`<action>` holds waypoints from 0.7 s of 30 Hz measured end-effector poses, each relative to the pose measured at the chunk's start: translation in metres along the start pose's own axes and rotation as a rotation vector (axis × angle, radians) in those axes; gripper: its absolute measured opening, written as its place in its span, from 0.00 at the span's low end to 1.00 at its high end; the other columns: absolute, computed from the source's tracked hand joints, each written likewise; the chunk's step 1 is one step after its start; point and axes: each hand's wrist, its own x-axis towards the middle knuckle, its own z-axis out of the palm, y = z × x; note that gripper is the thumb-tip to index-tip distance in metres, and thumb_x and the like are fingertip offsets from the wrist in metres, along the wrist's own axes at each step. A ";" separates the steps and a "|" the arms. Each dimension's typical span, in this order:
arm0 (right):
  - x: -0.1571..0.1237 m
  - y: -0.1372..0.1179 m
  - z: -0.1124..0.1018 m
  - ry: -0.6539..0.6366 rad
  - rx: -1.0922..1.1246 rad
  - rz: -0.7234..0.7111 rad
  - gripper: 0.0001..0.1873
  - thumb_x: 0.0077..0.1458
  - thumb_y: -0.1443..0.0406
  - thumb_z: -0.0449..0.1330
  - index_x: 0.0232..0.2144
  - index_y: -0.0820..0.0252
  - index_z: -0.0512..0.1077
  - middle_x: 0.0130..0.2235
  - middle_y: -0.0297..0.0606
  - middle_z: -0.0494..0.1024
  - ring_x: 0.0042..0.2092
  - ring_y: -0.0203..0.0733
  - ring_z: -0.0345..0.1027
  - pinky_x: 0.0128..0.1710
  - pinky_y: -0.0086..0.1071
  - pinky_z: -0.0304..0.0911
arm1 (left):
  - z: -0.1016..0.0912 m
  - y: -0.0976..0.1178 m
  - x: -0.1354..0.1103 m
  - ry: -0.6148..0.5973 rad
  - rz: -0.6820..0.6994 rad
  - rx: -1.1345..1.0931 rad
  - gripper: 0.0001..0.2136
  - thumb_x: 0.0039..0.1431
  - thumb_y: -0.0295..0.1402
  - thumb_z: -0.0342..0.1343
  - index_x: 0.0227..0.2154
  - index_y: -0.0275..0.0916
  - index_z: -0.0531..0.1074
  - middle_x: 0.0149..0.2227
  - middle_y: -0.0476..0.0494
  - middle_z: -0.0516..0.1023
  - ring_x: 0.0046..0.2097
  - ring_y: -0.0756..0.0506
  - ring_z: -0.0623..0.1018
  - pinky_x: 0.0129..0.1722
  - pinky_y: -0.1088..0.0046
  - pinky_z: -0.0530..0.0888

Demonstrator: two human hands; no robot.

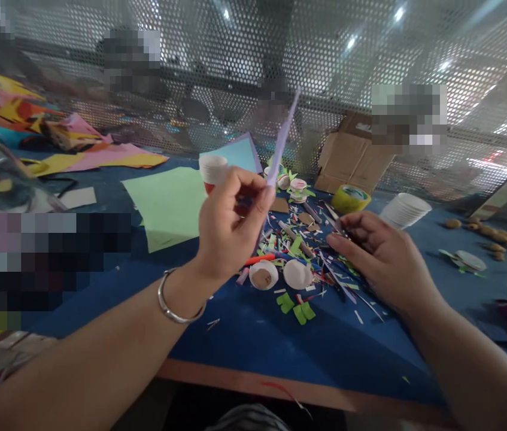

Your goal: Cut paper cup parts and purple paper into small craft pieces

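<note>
Pinched between the thumb and fingers of my left hand [235,224] is a thin purple paper strip [281,140], standing up and leaning a little to the right. My right hand [376,251] is closed around scissors [334,216] whose slim blades point up and away; the handles are mostly hidden in my fingers. Between the hands, two small white cup bottoms [298,274] lie among paper scraps, the left one with a brown disc [261,278] inside. Cut green paper pieces [303,312] rest just in front of them. An orange pen-like stick [260,259] lies behind.
Green paper sheets [167,206] and a paper cup stack [212,167] are at left. Yellow tape [351,199], a cardboard box [354,158] and white cups [406,209] stand behind my right hand. Peanut-like brown pieces [500,233] lie far right. A perforated metal screen [244,60] rises behind the table.
</note>
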 end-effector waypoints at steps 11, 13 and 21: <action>0.002 0.009 0.041 0.224 0.203 0.047 0.17 0.58 0.52 0.65 0.41 0.58 0.72 0.36 0.35 0.77 0.35 0.36 0.70 0.35 0.30 0.65 | 0.028 0.005 -0.033 -0.515 -0.287 -0.151 0.03 0.63 0.31 0.59 0.34 0.38 0.75 0.33 0.47 0.79 0.34 0.51 0.76 0.32 0.76 0.71; 0.000 0.013 0.041 0.230 0.209 0.083 0.18 0.57 0.52 0.66 0.41 0.59 0.73 0.35 0.35 0.77 0.35 0.37 0.70 0.36 0.31 0.66 | 0.029 0.003 -0.036 -0.544 -0.240 -0.147 0.02 0.63 0.29 0.58 0.36 0.38 0.75 0.35 0.46 0.80 0.36 0.50 0.77 0.35 0.76 0.72; -0.003 0.023 0.045 0.256 0.223 0.163 0.19 0.56 0.52 0.66 0.43 0.58 0.71 0.36 0.36 0.78 0.34 0.37 0.71 0.35 0.31 0.67 | 0.035 -0.009 -0.042 -0.507 -0.282 -0.230 0.05 0.62 0.25 0.56 0.40 0.38 0.70 0.37 0.46 0.79 0.38 0.50 0.78 0.40 0.74 0.75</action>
